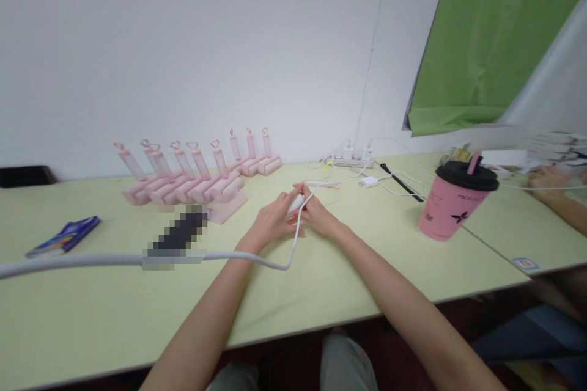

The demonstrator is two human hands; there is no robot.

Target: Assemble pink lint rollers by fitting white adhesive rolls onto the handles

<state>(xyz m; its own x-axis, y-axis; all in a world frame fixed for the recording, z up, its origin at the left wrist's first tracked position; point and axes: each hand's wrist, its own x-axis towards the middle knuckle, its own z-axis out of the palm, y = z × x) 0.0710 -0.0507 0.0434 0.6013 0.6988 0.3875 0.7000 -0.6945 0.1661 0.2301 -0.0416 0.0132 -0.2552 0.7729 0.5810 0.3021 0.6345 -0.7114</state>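
Observation:
My left hand (274, 218) is closed around a small white rounded device (296, 203) just above the table. My right hand (316, 212) meets it from the other side, its fingers bent against the same device near my left fingertips. Fingers cover much of the device, so its kind is unclear. A white cable (296, 235) hangs in front of both hands, loops down and runs off to the left. Just beyond my fingers lies a thin pale pink piece (321, 183).
Left of my hands stand several pink blocks (165, 191) with upright handles topped by heart loops. A dark pixelated object (181, 232) and a blue packet (64, 237) lie nearby. A power strip (353, 163), a pink cup (452, 204) and another person's hand (545, 180) are rightward.

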